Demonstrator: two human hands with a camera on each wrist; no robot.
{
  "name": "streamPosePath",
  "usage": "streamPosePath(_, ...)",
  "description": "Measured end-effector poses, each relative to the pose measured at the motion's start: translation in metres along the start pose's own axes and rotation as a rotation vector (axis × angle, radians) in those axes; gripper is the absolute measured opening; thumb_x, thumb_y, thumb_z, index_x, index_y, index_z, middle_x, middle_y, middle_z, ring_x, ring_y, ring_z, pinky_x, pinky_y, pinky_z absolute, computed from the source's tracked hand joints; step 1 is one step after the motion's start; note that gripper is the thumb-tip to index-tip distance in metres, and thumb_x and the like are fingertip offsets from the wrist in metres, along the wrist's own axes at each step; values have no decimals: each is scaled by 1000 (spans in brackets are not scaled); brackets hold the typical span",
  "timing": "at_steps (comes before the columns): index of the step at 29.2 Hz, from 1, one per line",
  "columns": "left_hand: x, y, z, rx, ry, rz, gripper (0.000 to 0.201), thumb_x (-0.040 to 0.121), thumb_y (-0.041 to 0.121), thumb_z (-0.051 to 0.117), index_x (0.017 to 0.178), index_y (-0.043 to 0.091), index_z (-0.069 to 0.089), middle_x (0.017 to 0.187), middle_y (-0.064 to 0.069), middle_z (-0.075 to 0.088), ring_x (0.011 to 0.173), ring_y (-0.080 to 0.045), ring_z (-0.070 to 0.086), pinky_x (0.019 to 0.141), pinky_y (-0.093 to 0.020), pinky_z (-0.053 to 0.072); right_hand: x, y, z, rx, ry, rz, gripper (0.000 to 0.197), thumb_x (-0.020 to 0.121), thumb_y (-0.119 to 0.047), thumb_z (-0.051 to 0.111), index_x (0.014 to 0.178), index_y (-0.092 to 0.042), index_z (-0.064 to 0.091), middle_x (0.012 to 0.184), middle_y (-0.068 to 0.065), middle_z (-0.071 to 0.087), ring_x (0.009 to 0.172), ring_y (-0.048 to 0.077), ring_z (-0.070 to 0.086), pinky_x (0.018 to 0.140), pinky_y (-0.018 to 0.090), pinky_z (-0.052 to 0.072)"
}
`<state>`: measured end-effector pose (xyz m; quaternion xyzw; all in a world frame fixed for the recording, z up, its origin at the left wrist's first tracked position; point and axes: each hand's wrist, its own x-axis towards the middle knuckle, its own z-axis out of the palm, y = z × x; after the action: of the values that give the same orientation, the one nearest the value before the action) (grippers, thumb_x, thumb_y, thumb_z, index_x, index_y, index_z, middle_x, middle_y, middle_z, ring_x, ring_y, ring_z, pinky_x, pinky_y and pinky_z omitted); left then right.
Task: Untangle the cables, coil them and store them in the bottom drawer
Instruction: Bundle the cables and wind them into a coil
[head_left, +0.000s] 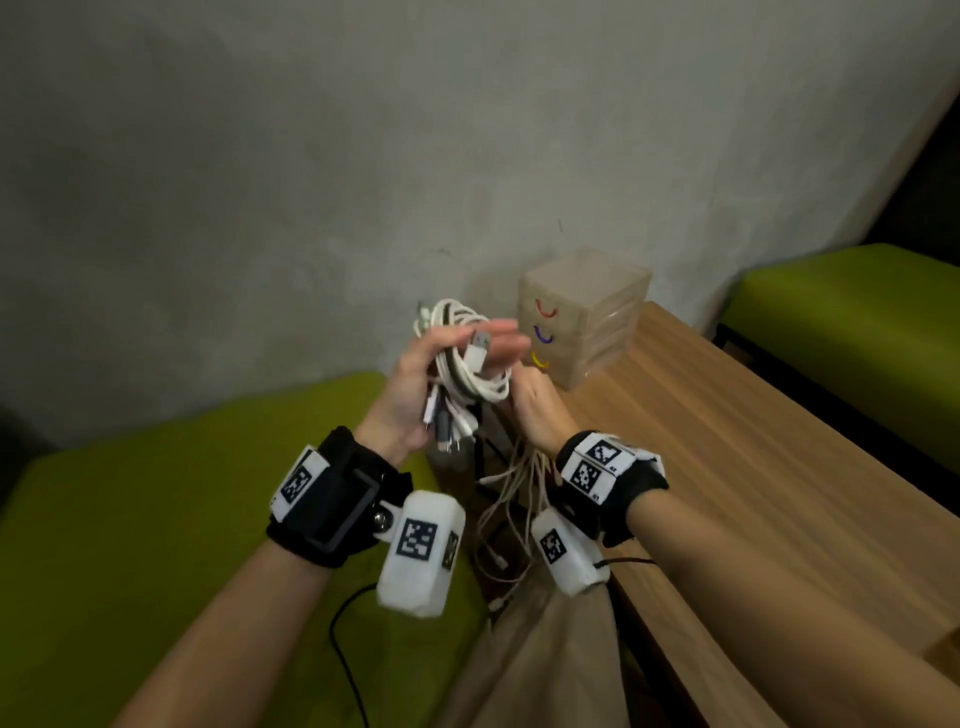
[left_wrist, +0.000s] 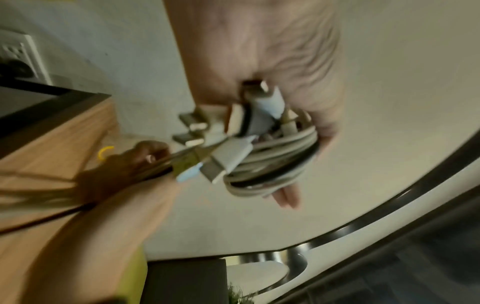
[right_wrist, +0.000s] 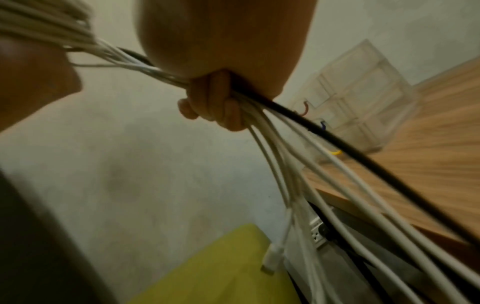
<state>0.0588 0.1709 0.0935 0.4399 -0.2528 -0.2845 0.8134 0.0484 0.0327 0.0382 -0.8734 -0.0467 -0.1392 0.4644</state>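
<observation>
Several white cables and a black one are wound into a coil (head_left: 470, 369) round my left hand (head_left: 496, 340), raised in front of the wall. Their plug ends (left_wrist: 226, 156) stick out by the palm, where the hand holds them. Just to its right, my right hand (head_left: 530, 408) grips the trailing cable bundle (right_wrist: 324, 174) in a fist (right_wrist: 215, 102). The loose lengths (head_left: 511, 514) hang down between my wrists. Behind the hands stands a translucent drawer unit (head_left: 587, 312) with red, purple and yellow handles. Its bottom drawer, the one with the yellow handle (head_left: 540, 361), looks closed.
The drawer unit stands on a wooden table (head_left: 753, 493) against the grey wall. A green bench (head_left: 156, 519) lies to the left below my arms, and another green seat (head_left: 857, 312) is at far right. A power strip (right_wrist: 317, 232) sits under the table edge.
</observation>
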Motion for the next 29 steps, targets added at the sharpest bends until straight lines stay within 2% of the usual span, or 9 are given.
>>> streamPosePath(2, 7, 6, 0, -21, 88, 78, 30, 72, 24, 63, 99, 9, 68, 90, -3, 75, 91, -11, 69, 79, -19, 54, -10, -3, 6, -43, -13, -42, 51, 91, -58, 12, 65, -26, 42, 56, -1, 42, 52, 11, 37, 61, 33, 26)
streamPosePath(5, 13, 1, -1, 49, 183, 149, 29, 83, 18, 51, 109, 8, 60, 102, -3, 72, 104, -11, 64, 84, -17, 51, -12, -7, 12, -89, -21, -70, 36, 100, -30, 27, 80, -16, 53, 69, 6, 57, 66, 24, 51, 64, 36, 35)
streamPosePath(9, 19, -8, -1, 388, 329, 270, 18, 83, 21, 60, 97, 21, 71, 122, -10, 62, 112, -7, 59, 92, -16, 45, -7, -9, 15, -248, -90, -83, 29, 99, -27, 35, 94, -5, 53, 85, 23, 64, 78, 39, 58, 61, 38, 35)
streamPosePath(12, 25, -12, 0, 626, 448, 364, 21, 89, 6, 54, 109, 10, 61, 120, -7, 61, 104, 0, 59, 92, -13, 45, -8, -11, 12, -369, -120, -145, 26, 97, -25, 39, 96, -4, 53, 88, 24, 65, 80, 41, 58, 62, 40, 38)
streamPosePath(16, 30, -17, -9, 1172, 418, 426, 38, 88, 15, 55, 124, 3, 53, 130, -10, 56, 122, -16, 52, 104, -23, 40, -4, -22, 5, -489, -150, -143, 21, 91, -18, 46, 91, -1, 58, 87, 25, 66, 77, 41, 60, 65, 42, 46)
streamPosePath(18, 31, -17, -16, 1522, 399, 469, 40, 87, 25, 51, 117, -1, 58, 118, -20, 63, 113, -30, 58, 95, -35, 45, -2, -25, 0, -544, -153, -173, 20, 89, -17, 48, 86, -1, 60, 83, 23, 66, 75, 40, 61, 64, 40, 47)
streamPosePath(21, 30, -9, -14, 1791, 486, 352, 30, 91, 22, 48, 92, -6, 59, 87, -28, 65, 85, -41, 61, 71, -42, 46, 0, -23, -9, -760, -145, -247, 34, 94, -37, 43, 94, -8, 61, 87, 18, 66, 81, 38, 61, 62, 39, 42)
streamPosePath(24, 32, -5, -15, 1961, 453, 200, 27, 92, 25, 44, 83, 4, 59, 87, -21, 65, 85, -37, 60, 73, -40, 43, 4, -19, -20, -880, -156, -305, 48, 91, -54, 38, 90, -12, 61, 83, 14, 66, 80, 36, 62, 59, 36, 39)
streamPosePath(29, 27, 2, -20, 1619, 232, -120, 43, 93, 31, 46, 53, 13, 41, 57, -7, 49, 59, -24, 48, 54, -28, 33, 15, -22, -45, -704, -254, -380, 46, 80, -58, 52, 88, -16, 68, 75, 11, 68, 72, 29, 61, 61, 33, 40)
